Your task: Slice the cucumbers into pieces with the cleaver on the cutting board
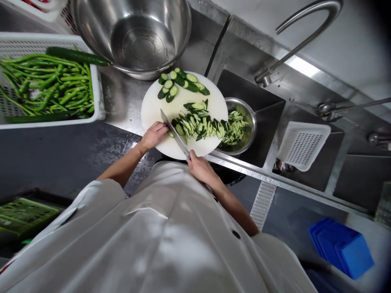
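Head view: right hand (201, 169) grips the knife (175, 134), its long axis and tip toward 11 o'clock. Left hand (155, 135), fingers curled, holds cucumber piece (170, 134)

Moderately bright, even light reaches the cutting board (149, 103), whose white surface you see in fairly clear focus. Up and right of the board, a white glare marks the steel ledge (305, 67); above it, pale reflections curve inside the metal bowl (143, 44). Below the board, your coat (152, 248) carries soft-edged patches of light and shade. Far lower right of the board, the blue crates (342, 248) look skewed and soft; far upper right, the frame darkens to black.
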Motion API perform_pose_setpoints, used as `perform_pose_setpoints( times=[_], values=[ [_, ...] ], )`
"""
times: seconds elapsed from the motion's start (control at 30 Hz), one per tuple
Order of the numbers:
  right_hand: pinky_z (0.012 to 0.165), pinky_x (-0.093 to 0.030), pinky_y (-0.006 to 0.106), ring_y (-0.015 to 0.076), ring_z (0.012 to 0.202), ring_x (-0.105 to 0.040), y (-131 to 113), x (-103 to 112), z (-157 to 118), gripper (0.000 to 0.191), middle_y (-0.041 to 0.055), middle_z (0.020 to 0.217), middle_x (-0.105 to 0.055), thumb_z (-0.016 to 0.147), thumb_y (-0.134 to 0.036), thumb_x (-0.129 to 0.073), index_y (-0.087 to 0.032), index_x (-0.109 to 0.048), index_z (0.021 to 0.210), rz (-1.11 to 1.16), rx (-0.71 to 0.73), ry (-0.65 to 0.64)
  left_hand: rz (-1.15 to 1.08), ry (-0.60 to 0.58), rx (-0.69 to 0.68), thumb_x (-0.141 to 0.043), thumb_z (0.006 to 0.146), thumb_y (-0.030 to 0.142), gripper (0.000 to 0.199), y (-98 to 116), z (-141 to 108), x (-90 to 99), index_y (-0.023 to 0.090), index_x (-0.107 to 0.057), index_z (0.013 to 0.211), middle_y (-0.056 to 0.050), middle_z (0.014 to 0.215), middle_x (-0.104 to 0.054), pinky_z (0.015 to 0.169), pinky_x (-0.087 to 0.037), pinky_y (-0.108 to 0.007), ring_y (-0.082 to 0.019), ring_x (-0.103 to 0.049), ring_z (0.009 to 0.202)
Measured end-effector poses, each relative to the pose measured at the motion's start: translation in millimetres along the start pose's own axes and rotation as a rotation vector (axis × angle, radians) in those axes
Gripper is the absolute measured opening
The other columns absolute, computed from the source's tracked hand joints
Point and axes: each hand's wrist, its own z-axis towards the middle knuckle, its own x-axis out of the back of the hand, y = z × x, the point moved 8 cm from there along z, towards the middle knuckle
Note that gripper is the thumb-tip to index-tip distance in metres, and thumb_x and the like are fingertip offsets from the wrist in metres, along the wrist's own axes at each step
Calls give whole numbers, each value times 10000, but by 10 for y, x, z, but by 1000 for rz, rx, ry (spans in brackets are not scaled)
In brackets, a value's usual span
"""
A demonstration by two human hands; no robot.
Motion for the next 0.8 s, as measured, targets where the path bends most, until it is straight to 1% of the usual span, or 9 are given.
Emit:
perform_pose_setpoints(
  times=[0.17,0.23,0.37,0.43,0.57,0.63,0.73,0.8],
  values=[
    [766,-419,315,306,1008,-721,21,6,-19,317,149,1078,-767,1123,-330,-358,-165,-455,1376,-16,-3,17,-26,2,11,-393,1067,216,299,-6,-4,0,201,-691,1083,-100,1000,-669,893,-558,-406,-238,-599,988],
    [761,-417,315,308,1015,-719,7,-19,32,312,151,1084,-766,1123,-325,-353,-165,-462,1368,-10,3,12,-25,12,6,-390,1070,212,302,1,-5,6,204,-691,1075,-96,997,-667,892,-559,-403,-235,-599,987],
    [768,-416,318,312,1050,-710,-35,-13,136,347,163,1129,-761,1122,-307,-355,-154,-427,1425,-5,8,26,4,24,-21,-372,1076,201,317,30,-2,10,201,-689,1082,-91,1014,-669,908,-564,-388,-226,-595,993],
    [765,-412,317,313,1037,-710,-20,22,83,350,159,1108,-763,1122,-314,-363,-155,-429,1426,-15,10,31,5,18,-6,-383,1076,211,308,14,-4,-2,199,-691,1076,-93,1006,-669,901,-564,-390,-229,-596,985],
    [755,-404,311,311,1010,-706,64,43,-68,317,150,1062,-764,1121,-333,-366,-165,-474,1366,-18,4,18,-28,-4,42,-412,1065,228,283,-45,-22,-32,202,-694,1065,-100,993,-669,892,-558,-410,-242,-599,985],
    [758,-405,307,309,1014,-704,66,11,-15,317,150,1064,-762,1120,-338,-369,-167,-481,1362,5,0,22,-39,-6,45,-415,1054,212,278,-48,-34,-36,205,-693,1060,-101,999,-670,898,-556,-412,-245,-597,996],
    [774,-411,303,302,1034,-703,-2,-57,189,358,156,1103,-761,1118,-332,-380,-158,-457,1421,49,6,42,-25,-6,45,-426,1027,172,270,-28,-39,-42,212,-693,1036,-94,999,-669,911,-556,-410,-244,-591,993],
    [787,-414,303,299,1047,-700,-27,-75,269,385,161,1119,-759,1120,-334,-381,-153,-445,1454,76,10,66,-25,-19,47,-449,1003,162,250,-33,-29,-55,214,-693,1013,-89,993,-672,909,-555,-407,-241,-592,977]
  ],
)
